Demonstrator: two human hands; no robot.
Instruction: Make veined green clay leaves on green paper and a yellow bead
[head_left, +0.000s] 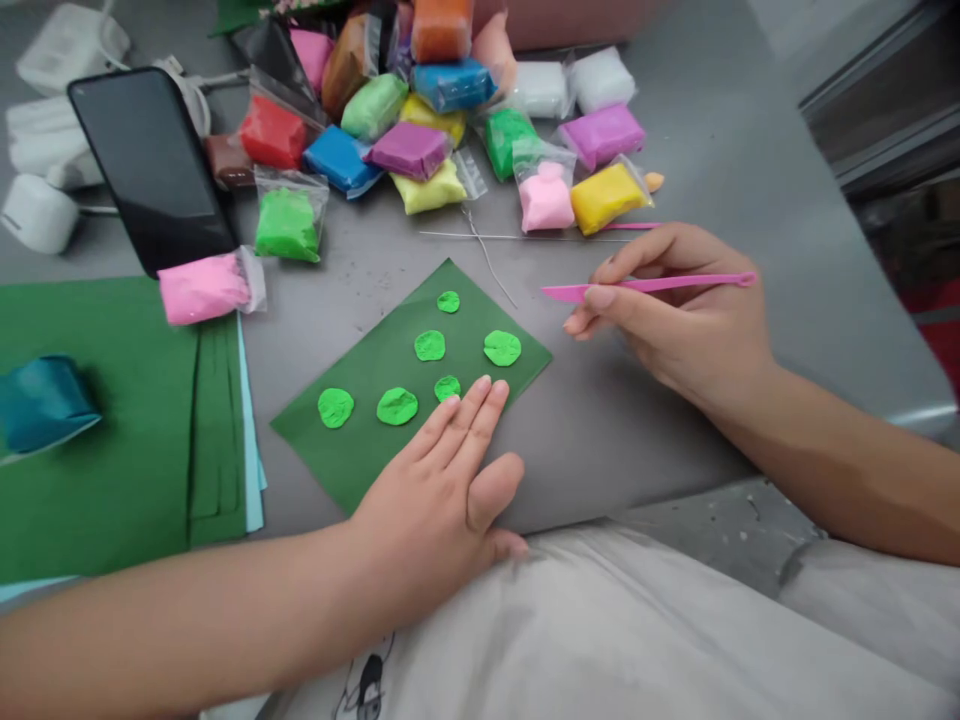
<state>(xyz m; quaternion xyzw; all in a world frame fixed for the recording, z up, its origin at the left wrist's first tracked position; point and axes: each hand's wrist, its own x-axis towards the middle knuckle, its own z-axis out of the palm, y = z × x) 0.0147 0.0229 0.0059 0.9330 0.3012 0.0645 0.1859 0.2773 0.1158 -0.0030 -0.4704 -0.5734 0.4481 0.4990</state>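
My left hand (pixel 442 480) lies flat, fingers stretched out, on the near corner of a dark green paper sheet (pixel 375 440), fingertips beside a small bright green clay disc (pixel 448 387). Several flattened green clay discs (pixel 430 345) sit on the sheet. My right hand (pixel 675 320) hovers to the right of the sheet and pinches a thin pink plastic modelling tool (pixel 645 286), its flat tip pointing left toward the discs.
A heap of coloured clay packets (pixel 420 120) lies at the back. A black phone (pixel 154 165) leans at the left, with a pink clay packet (pixel 206 287) below it. Larger green paper sheets (pixel 112 460) and a teal packet (pixel 41 400) lie left. The table edge runs right.
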